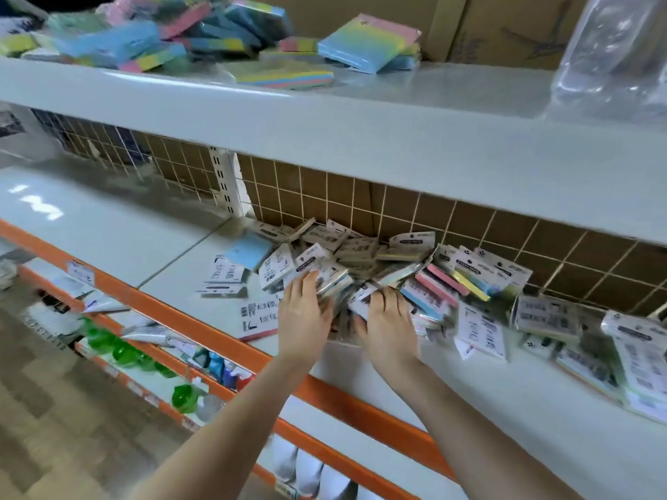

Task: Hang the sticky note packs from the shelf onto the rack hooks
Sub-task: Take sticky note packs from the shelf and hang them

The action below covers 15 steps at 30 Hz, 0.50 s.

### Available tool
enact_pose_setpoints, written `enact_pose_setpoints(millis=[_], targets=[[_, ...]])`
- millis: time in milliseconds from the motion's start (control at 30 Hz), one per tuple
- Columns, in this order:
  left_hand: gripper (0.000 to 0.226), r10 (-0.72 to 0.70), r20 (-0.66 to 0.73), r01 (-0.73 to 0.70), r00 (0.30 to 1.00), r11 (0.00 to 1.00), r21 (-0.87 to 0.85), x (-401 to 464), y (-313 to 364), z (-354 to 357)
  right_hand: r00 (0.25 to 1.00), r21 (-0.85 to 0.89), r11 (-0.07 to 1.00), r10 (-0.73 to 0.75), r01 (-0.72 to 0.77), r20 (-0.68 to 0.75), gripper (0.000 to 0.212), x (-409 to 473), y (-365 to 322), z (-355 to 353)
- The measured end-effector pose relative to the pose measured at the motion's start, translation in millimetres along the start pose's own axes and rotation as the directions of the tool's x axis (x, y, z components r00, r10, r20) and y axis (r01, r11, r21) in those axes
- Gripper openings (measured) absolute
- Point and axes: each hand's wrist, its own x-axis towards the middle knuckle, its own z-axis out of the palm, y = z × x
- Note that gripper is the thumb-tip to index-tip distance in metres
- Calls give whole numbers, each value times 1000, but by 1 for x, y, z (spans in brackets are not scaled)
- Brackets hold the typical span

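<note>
The white shelf (469, 391) with its orange front edge (216, 337) carries the stock, and a wire grid rack (397, 211) is fixed along its far side, presumably where the hooks sit, though no hook can be made out. The sticky note packs (361, 254) are heaped loosely in the middle of the shelf against the grid, apparently dumped there for sorting. More pads (368, 43) are piled on the upper shelf. The left hand (305, 312) is laid on the near side of the heap with fingers nearly straight, while the right hand (388, 323) is curled over a pack, seemingly so several can be gathered together.
</note>
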Motion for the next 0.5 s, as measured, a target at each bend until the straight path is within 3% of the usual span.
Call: enact_pose_setpoints(millis=[200,500], targets=[[36,99,85,-97,991,995,-32,12,-24,9,1000,-53,999,3,-1,27,69,-6,0,4],[32,357,8,-357,934,934,12,11,-46,-1,963,1,977,209,-212,-168,52,-26,-36,7]])
